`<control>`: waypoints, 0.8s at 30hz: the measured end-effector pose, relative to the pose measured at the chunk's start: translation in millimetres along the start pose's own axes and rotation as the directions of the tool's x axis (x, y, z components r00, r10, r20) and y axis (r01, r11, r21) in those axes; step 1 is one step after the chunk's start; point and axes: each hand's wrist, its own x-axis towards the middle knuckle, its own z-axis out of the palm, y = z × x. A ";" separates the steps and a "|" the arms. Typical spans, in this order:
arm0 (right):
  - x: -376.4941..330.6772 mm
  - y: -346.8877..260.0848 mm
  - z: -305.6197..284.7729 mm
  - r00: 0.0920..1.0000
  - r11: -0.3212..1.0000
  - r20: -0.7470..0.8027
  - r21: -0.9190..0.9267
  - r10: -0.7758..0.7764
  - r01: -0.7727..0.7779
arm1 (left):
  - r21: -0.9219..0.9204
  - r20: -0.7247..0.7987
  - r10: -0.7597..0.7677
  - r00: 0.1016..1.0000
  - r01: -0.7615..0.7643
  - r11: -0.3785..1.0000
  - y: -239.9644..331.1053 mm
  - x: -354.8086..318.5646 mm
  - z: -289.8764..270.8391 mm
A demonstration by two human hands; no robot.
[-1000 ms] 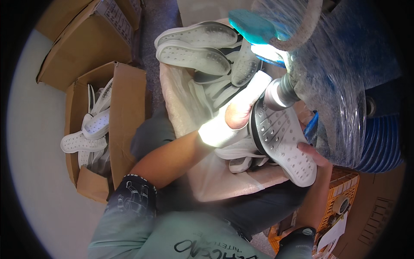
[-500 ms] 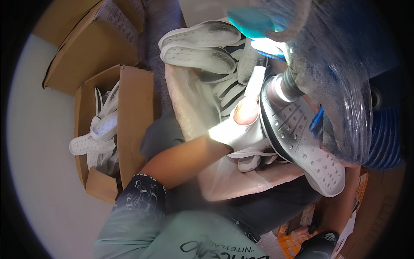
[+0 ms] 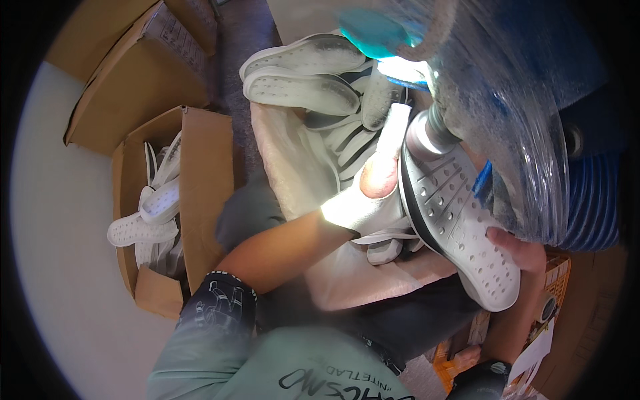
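Note:
Both my hands hold one white shoe (image 3: 460, 227) with its perforated sole turned up. My left hand (image 3: 370, 193) grips its upper near the toe end, thumb against the sole's edge. My right hand (image 3: 513, 243) holds the heel end from the right side. A round grinding head (image 3: 427, 133) on a machine under a clear plastic guard (image 3: 513, 113) touches the toe end of the sole. More white shoes (image 3: 313, 73) lie piled sole-up just beyond my hands, on a pale sheet (image 3: 293, 167).
An open cardboard box (image 3: 207, 180) at the left holds several white shoes (image 3: 147, 220). Closed cardboard boxes (image 3: 133, 87) sit behind it. A ribbed blue hose (image 3: 593, 200) runs down the right side. An orange crate (image 3: 553, 293) stands at lower right.
The shoe has swung round so its sole faces up more fully and its toe end now meets the grinding head. My left hand has shifted up toward the toe.

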 end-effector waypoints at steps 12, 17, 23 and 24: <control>-11.3 -14.4 59.6 0.993 0.785 -0.021 0.615 0.114 -0.077 | -0.002 0.019 0.015 1.000 -0.015 1.000 4.1 0.3 -11.3; -3.8 -27.5 84.4 0.979 0.735 -0.186 0.675 0.078 0.070 | -0.006 0.077 -0.014 0.997 0.015 1.000 2.9 -2.2 -18.4; 9.5 -26.2 98.7 0.953 0.848 -0.295 0.520 0.066 0.102 | 0.612 -0.347 0.250 0.904 0.016 0.791 -1.0 -22.4 -15.5; 13.8 -24.0 102.7 0.956 0.853 -0.285 0.514 0.065 0.095 | 0.597 -0.343 0.272 0.899 -0.014 0.802 -0.4 -24.1 -15.2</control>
